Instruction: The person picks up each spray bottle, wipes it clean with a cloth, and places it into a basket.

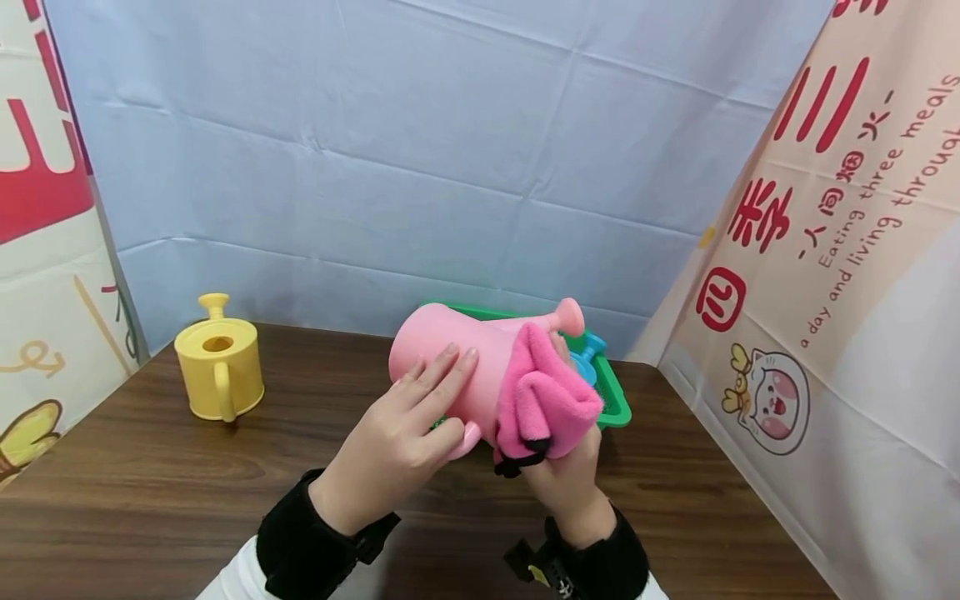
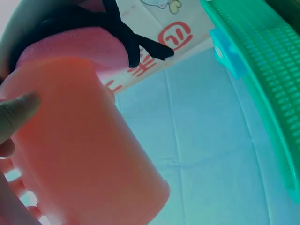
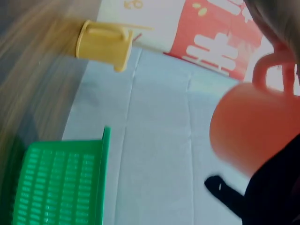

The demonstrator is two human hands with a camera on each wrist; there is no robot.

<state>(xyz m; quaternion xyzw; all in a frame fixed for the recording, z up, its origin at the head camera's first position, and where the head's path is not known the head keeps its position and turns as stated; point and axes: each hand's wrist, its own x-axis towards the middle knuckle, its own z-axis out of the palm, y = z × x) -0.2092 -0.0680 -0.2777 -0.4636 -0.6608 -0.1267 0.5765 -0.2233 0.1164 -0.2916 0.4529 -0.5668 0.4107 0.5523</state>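
From my head, the pink watering can (image 1: 491,367) is held up between my two hands, lying over on its side: a smooth, plain cylinder with its flat base out past my left fingertips and its round spout head (image 1: 570,317) above my right hand. My left grip (image 1: 405,429) is partly closed and has hold of the can, two fingers laid along its wall; my right grip (image 1: 566,471) is mostly hidden behind the fluffy pink cloth (image 1: 547,400) it holds, bunched against the can's top end with black edging (image 1: 525,458) hanging below. Just beyond both hands the can and cloth cover much of a green basket (image 1: 617,392), with a light blue watering can (image 1: 585,367) showing near my right. Well left of my left grip, a yellow watering can (image 1: 225,371) stands upright on the brown wooden desk (image 1: 127,467). In my left wrist view, my thumb presses the can's wall, the cloth caps its far end, and the basket's lattice is well apart. In my right wrist view, the can's looped handle (image 3: 258,75) shows beside the other hand; exactly how my right fingers close I cannot tell there.
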